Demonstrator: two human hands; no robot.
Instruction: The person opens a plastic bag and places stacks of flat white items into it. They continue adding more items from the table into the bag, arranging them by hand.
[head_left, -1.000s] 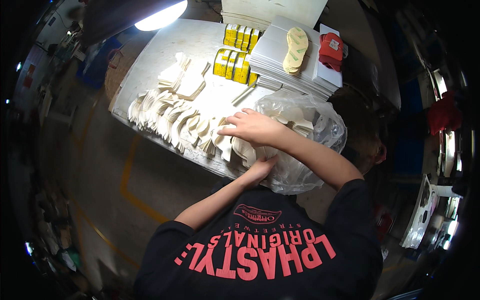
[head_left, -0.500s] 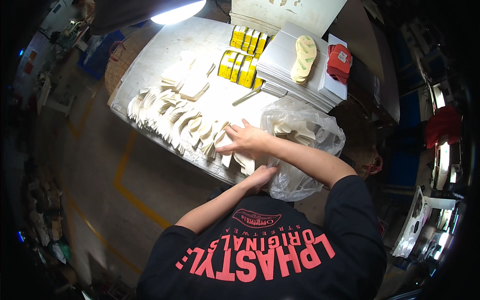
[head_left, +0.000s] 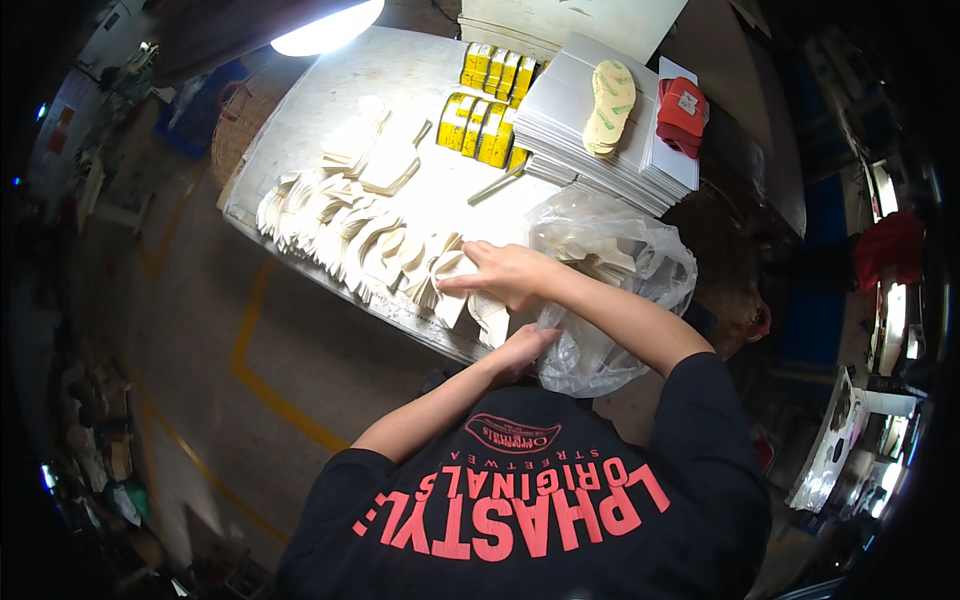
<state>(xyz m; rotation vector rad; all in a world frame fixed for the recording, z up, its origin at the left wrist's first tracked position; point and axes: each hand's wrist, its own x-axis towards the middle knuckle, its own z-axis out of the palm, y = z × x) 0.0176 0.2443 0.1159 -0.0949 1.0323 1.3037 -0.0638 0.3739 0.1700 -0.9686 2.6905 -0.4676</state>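
Observation:
A long row of thin, curved cream pieces [head_left: 370, 245], packed on edge, runs along the near side of the white table. My right hand [head_left: 508, 274] is at the row's right end, its thumb and fingers around a few of these pieces. Close to my body, my left hand [head_left: 528, 346] pinches the near edge of a clear plastic bag [head_left: 590, 350]. More cream pieces [head_left: 600, 262] lie inside the bag, partly seen through the film. A few loose cream pieces [head_left: 488, 318] stand between my two hands. The left fingertips are partly hidden by the plastic.
Yellow-wrapped bundles [head_left: 480, 130] sit behind on the table [head_left: 300, 130]. To the right rises a stack of grey-white sheets [head_left: 570, 110], bearing a patterned sole-shaped piece [head_left: 608, 110] and red pieces [head_left: 680, 118]. A metal bar [head_left: 496, 186] lies nearby. A lamp [head_left: 330, 28] hangs above.
My right hand has shifted slightly right, and its fingers have drawn closer together at the cream pieces. My left hand stays at the bag's edge. The whole view has shifted a little.

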